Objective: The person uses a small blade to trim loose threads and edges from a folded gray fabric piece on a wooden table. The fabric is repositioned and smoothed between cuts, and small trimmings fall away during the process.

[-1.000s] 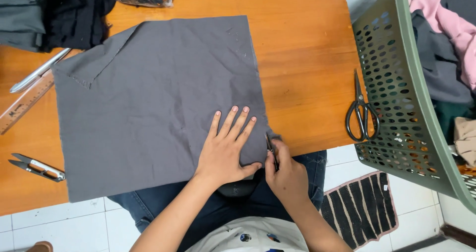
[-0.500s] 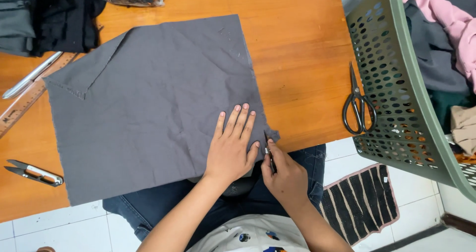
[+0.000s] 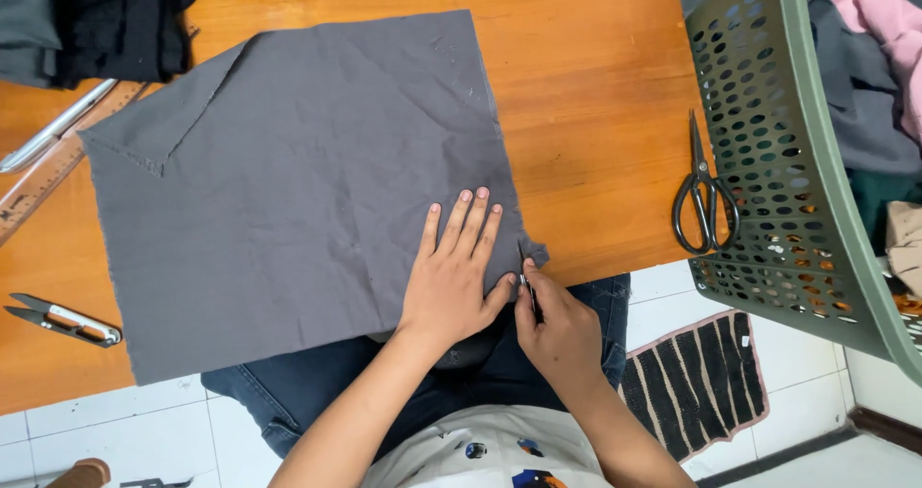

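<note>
The fingers of the left hand lie flat and spread, pressing a square of dark grey cloth onto the wooden worktop near its front edge. Just beside it, the right hand has its fingers closed around a small dark tool, too thin to identify, with its tip at the cloth's front right corner. That corner shows a small notch or tab; the rest of the cloth looks whole and uncut, with 1 back left corner folded over, so the work on it appears barely begun.

Outward from the hands: black scissors lie shut by the worktop's right edge, touching a green perforated plastic basket holding pink and grey garments. Small thread snips sit near the front left corner. A wooden ruler and a silver pen-like object lie at the left edge, dark folded fabric at the back left corner. No labels or signs show clearly.
</note>
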